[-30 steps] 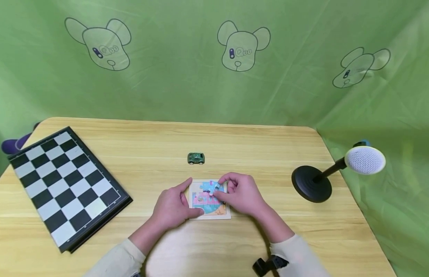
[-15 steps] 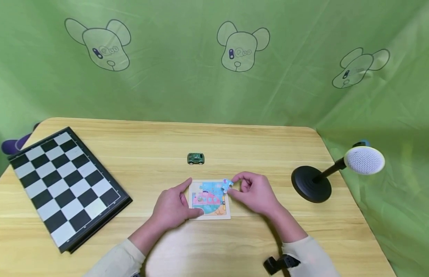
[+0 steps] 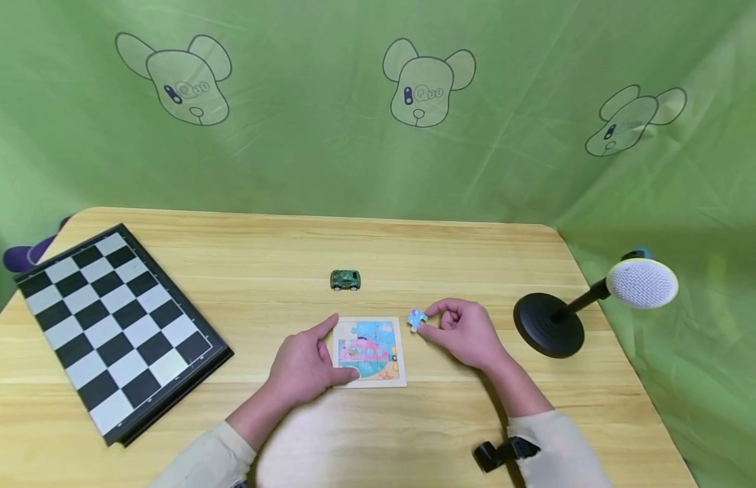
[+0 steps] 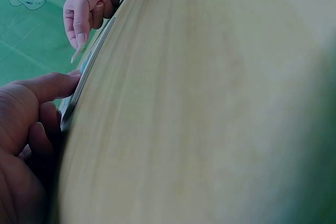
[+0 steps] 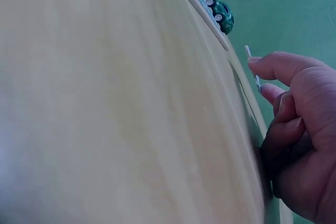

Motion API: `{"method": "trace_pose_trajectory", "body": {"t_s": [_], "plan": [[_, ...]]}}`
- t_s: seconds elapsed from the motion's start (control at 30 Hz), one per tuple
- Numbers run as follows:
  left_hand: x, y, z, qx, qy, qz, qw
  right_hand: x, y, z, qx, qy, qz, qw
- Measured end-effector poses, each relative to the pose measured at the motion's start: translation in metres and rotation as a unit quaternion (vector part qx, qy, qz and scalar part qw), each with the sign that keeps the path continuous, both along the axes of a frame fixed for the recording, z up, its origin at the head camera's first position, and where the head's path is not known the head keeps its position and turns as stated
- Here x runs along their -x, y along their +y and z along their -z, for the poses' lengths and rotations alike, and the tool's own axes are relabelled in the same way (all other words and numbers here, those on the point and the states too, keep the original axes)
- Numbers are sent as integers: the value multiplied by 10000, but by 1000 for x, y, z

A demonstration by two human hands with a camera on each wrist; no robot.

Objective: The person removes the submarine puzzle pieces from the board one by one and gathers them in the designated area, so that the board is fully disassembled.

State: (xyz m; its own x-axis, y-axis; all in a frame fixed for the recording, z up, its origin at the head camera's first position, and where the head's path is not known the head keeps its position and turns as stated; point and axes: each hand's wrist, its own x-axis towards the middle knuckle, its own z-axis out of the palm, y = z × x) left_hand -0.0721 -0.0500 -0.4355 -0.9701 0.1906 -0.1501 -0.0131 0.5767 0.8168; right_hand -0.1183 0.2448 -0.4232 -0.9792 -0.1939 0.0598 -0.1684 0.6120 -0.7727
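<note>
- Green cloth is hung behind a wooden table.
- At lower centre a small puzzle piece is pinched by the right hand, just beside the puzzle board.
- It is judged light, thin and stiff; its edges are best gripped.
- The board is steadied by the left hand, index finger and thumb spread.

The right hand is carrying a small blue puzzle piece away from the puzzle board, drifting rightward across the lower middle of the head view. The piece, pinched in its grip, is now hanging just beside the board's right edge instead of over the picture. The right sleeve is sliding rightward along the frame's bottom.
</note>
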Motion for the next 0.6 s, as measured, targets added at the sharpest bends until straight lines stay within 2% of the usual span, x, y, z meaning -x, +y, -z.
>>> {"method": "trace_pose_trajectory", "body": {"t_s": [0.2, 0.6], "plan": [[0, 0, 0, 23, 24, -11, 10000, 5, 4, 6, 22, -160, -5, 9999], [1, 0, 1, 27, 36, 4, 10000, 8, 7, 7, -31, -464, -19, 9989]]}}
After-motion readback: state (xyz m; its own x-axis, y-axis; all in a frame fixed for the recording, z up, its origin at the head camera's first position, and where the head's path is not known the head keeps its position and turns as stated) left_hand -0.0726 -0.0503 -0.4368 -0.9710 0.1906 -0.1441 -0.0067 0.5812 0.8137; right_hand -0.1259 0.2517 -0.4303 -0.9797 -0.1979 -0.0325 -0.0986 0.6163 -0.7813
